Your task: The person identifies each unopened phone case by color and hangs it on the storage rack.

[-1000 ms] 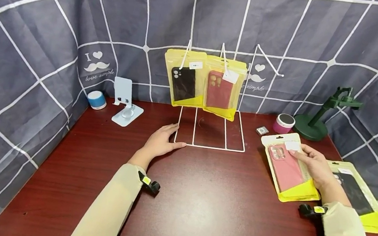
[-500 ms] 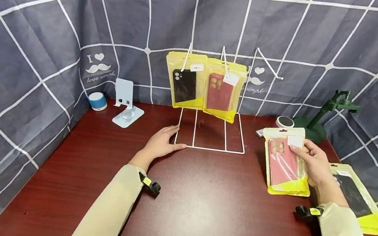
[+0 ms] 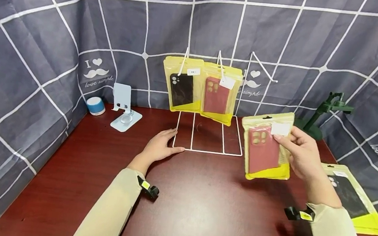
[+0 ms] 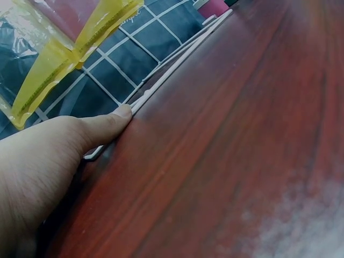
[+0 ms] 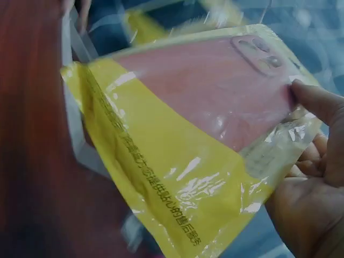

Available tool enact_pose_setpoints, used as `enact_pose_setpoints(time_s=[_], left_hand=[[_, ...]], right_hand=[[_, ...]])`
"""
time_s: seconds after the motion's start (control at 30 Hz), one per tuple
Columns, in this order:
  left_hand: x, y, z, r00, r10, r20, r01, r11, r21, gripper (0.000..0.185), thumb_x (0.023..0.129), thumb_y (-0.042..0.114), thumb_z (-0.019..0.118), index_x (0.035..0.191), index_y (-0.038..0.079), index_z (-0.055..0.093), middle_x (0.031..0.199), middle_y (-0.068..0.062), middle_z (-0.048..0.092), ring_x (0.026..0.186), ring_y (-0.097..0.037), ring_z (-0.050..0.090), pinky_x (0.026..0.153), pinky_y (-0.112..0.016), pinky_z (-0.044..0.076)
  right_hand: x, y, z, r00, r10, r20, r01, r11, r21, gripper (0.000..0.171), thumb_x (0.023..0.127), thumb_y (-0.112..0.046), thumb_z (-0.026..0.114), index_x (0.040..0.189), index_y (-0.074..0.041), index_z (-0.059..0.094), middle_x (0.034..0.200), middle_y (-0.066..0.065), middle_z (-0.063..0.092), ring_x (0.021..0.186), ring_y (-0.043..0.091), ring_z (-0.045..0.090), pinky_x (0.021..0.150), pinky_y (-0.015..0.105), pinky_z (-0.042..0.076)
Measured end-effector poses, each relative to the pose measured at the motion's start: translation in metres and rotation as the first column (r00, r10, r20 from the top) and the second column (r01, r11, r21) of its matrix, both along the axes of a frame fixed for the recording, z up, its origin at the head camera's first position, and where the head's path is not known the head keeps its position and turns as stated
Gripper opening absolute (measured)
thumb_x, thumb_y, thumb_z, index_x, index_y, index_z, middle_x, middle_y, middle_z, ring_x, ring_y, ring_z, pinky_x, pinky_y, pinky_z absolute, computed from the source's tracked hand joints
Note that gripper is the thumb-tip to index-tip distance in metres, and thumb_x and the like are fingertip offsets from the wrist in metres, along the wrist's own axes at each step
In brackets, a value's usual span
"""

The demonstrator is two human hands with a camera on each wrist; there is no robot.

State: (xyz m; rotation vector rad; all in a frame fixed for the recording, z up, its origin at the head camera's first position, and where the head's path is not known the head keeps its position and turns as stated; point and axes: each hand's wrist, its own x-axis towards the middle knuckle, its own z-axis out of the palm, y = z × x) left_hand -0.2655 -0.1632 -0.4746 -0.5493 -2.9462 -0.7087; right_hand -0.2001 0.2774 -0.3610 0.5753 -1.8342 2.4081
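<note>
My right hand [image 3: 304, 157] pinches the upper right edge of a phone case package [image 3: 263, 152], thumb over its white label. The package holds a pink case in a clear and yellow bag and is raised above the table, upright. In the right wrist view this package [image 5: 177, 156] fills the middle, with yellow bottom nearest. My left hand [image 3: 159, 145] rests at the front left corner of a white wire rack [image 3: 213, 152], its thumb [image 4: 110, 123] on the front wire. Packages with a black case [image 3: 182, 90] and a pink case [image 3: 216, 97] hang on two hooks.
A third white hook [image 3: 265, 67] sticks out at the rack's right. Another black case package [image 3: 348, 194] lies on the table, partly behind my right forearm. A phone stand [image 3: 125, 109] and blue speaker [image 3: 95, 106] stand back left, a green stand [image 3: 317, 116] back right.
My right hand has lifted the pink case package off the right side and carried it left toward the rack, turning it more upright. The left hand has stayed on the rack.
</note>
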Motion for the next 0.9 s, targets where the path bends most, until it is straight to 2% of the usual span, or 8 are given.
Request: enact_pose_setpoints(time_s=[0.1, 0.23, 0.4, 0.53, 0.67, 0.77, 0.9], left_hand=[[0.0, -0.003, 0.0, 1.0, 0.008, -0.011, -0.008, 1.0, 0.007, 0.096, 0.084, 0.073, 0.062, 0.152, 0.008, 0.045, 0.157, -0.008, 0.041, 0.147, -0.025, 0.033, 0.118, -0.046, 0.03], [0.0, -0.005, 0.0, 0.999, 0.025, -0.027, -0.025, 1.0, 0.007, 0.093, 0.085, 0.07, 0.064, 0.152, 0.008, 0.046, 0.157, -0.007, 0.042, 0.147, -0.025, 0.034, 0.118, -0.046, 0.03], [0.001, 0.002, 0.0, 1.0, 0.007, -0.022, -0.006, 1.0, 0.009, 0.093, 0.085, 0.07, 0.063, 0.152, 0.007, 0.045, 0.158, -0.007, 0.041, 0.147, -0.026, 0.034, 0.117, -0.047, 0.031], [0.0, 0.009, -0.001, 1.0, -0.005, -0.026, 0.006, 1.0, 0.029, 0.094, 0.085, 0.071, 0.062, 0.152, 0.008, 0.045, 0.157, -0.008, 0.041, 0.146, -0.027, 0.034, 0.117, -0.048, 0.032], [0.0, 0.009, 0.003, 0.999, 0.016, -0.036, -0.015, 0.999, 0.033, 0.092, 0.085, 0.068, 0.065, 0.152, 0.008, 0.045, 0.157, -0.008, 0.042, 0.146, -0.026, 0.035, 0.117, -0.047, 0.031], [0.001, 0.006, 0.005, 0.999, 0.026, -0.02, -0.026, 0.999, 0.019, 0.091, 0.086, 0.068, 0.065, 0.152, 0.009, 0.045, 0.157, -0.006, 0.041, 0.147, -0.025, 0.034, 0.117, -0.047, 0.031], [0.002, 0.002, 0.001, 1.0, 0.022, 0.011, -0.022, 1.0, 0.0, 0.092, 0.086, 0.07, 0.063, 0.153, 0.01, 0.044, 0.158, -0.005, 0.04, 0.147, -0.025, 0.032, 0.118, -0.047, 0.03]], right_hand=[[0.001, -0.037, 0.028, 0.998, 0.003, -0.069, 0.0, 0.999, 0.052, 0.028, 0.094, 0.009, 0.063, 0.121, 0.004, 0.064, 0.091, 0.012, 0.076, 0.071, 0.021, 0.074, 0.061, 0.034, 0.061], [-0.005, -0.079, 0.062, 0.991, -0.03, -0.133, 0.046, 0.991, 0.122, 0.022, 0.091, 0.001, 0.071, 0.113, 0.002, 0.068, 0.086, 0.01, 0.075, 0.065, 0.021, 0.073, 0.057, 0.033, 0.06], [-0.013, -0.107, 0.088, 0.989, -0.028, -0.144, 0.041, 0.995, 0.091, 0.027, 0.09, -0.005, 0.075, 0.115, 0.002, 0.068, 0.086, 0.012, 0.075, 0.067, 0.023, 0.074, 0.059, 0.037, 0.06], [-0.023, -0.115, 0.09, 0.994, -0.04, -0.098, 0.049, 0.995, 0.085, 0.03, 0.089, -0.009, 0.078, 0.116, 0.0, 0.068, 0.085, 0.012, 0.075, 0.067, 0.024, 0.074, 0.06, 0.039, 0.06], [-0.032, -0.116, 0.086, 0.996, -0.063, -0.065, 0.068, 0.994, 0.084, 0.029, 0.088, -0.011, 0.079, 0.114, -0.001, 0.069, 0.086, 0.011, 0.075, 0.068, 0.023, 0.074, 0.061, 0.037, 0.061], [-0.036, -0.113, 0.08, 0.995, -0.08, -0.056, 0.083, 0.996, 0.042, 0.029, 0.088, -0.01, 0.078, 0.114, -0.001, 0.069, 0.088, 0.011, 0.075, 0.07, 0.022, 0.074, 0.062, 0.036, 0.061], [-0.04, -0.113, 0.073, 0.998, -0.057, -0.038, 0.058, 0.998, 0.031, 0.029, 0.089, -0.011, 0.077, 0.115, 0.0, 0.068, 0.09, 0.011, 0.076, 0.072, 0.023, 0.074, 0.062, 0.036, 0.061]])
